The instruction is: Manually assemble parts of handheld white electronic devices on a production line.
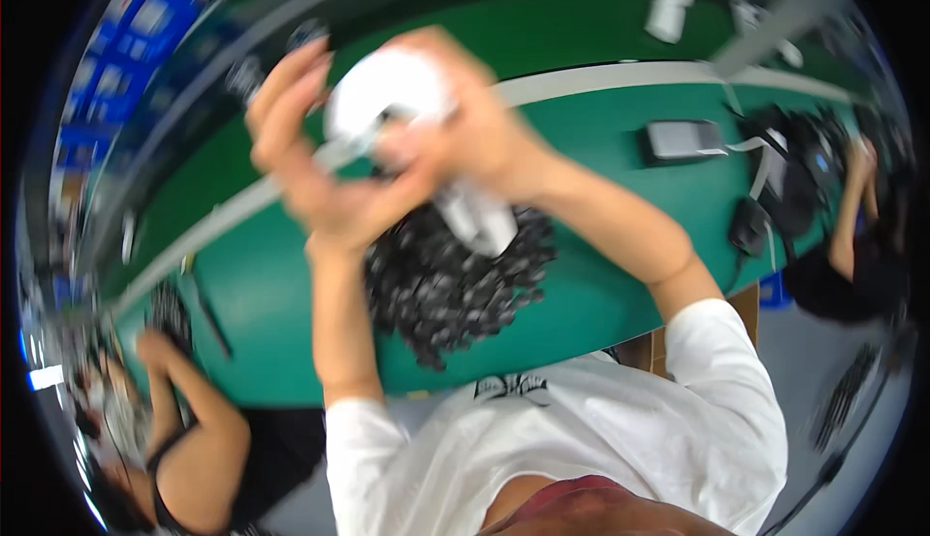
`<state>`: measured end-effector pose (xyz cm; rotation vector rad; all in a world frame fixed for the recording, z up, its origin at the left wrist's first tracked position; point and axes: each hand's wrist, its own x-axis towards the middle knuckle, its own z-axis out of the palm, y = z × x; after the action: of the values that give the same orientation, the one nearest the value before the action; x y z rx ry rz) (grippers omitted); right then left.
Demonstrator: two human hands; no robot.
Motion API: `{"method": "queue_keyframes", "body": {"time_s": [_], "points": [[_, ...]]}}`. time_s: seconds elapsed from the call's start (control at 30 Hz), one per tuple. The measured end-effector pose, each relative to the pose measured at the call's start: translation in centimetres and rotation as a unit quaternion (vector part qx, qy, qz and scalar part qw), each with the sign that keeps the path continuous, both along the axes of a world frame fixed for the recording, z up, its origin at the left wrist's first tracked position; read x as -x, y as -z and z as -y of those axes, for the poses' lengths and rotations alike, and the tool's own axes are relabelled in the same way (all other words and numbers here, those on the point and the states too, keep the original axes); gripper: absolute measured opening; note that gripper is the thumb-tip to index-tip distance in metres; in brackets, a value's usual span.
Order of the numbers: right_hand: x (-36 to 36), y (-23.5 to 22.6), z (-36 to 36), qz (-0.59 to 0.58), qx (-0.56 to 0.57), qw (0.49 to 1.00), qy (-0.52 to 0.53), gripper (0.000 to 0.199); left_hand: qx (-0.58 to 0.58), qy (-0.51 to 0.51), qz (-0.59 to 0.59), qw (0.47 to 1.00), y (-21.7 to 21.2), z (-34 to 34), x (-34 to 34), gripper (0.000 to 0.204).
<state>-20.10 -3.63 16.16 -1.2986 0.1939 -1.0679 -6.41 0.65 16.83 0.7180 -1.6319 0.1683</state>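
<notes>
Both hands are gripping a round white plastic object point(386, 93) at the upper centre of the frame. The left hand point(308, 163) is cupping it with fingers spread, and the right hand point(463, 129) is closing over its right side. Below them, a heap of small black parts point(450, 279) is lying on the green bench point(601, 275); a white bag-like piece point(480, 216) is resting on the heap.

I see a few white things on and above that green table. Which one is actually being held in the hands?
The round white object raised above the pile of small black parts, gripped between both hands. The white cylinder stands untouched at the table's far edge, and another white piece lies on the pile.
</notes>
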Motion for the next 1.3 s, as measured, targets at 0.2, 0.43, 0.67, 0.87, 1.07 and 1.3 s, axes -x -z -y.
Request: {"method": "queue_keyframes", "body": {"time_s": [0.2, 0.43, 0.67, 0.87, 1.07, 1.3], "points": [[-2.3, 2.1, -0.5, 0.059, 0.044, 0.968, -0.241, 0.069, -0.077, -0.08, 0.043, 0.993, 1.9, -2.7, -1.5, 0.081], [-1.1, 0.4, -1.5, 0.022, 0.102, 0.978, -0.179, 0.066, -0.005, -0.086, 0.052, 0.995, 2.0, -2.7, -1.1, 0.075], [0.4, -1.4, -2.1, -0.094, 0.134, 0.973, -0.165, 0.072, 0.009, -0.174, 0.059, 0.983, 2.0, -3.2, -1.1, 0.071], [-1.2, 0.7, -1.2, 0.019, -0.025, 0.952, -0.305, 0.092, 0.061, -0.215, -0.044, 0.974, 0.0, -2.9, -4.5, 0.053], [-1.1, -0.6, -0.8, 0.193, 0.098, 0.958, -0.188, 0.086, -0.13, -0.23, -0.22, 0.939, -1.5, -2.9, -5.1, 0.058], [-0.6, 0.8, 1.6, 0.057, 0.124, 0.965, 0.222, 0.043, -0.475, 0.083, -0.093, 0.871, 2.6, -2.1, -3.1, 0.065]]}}
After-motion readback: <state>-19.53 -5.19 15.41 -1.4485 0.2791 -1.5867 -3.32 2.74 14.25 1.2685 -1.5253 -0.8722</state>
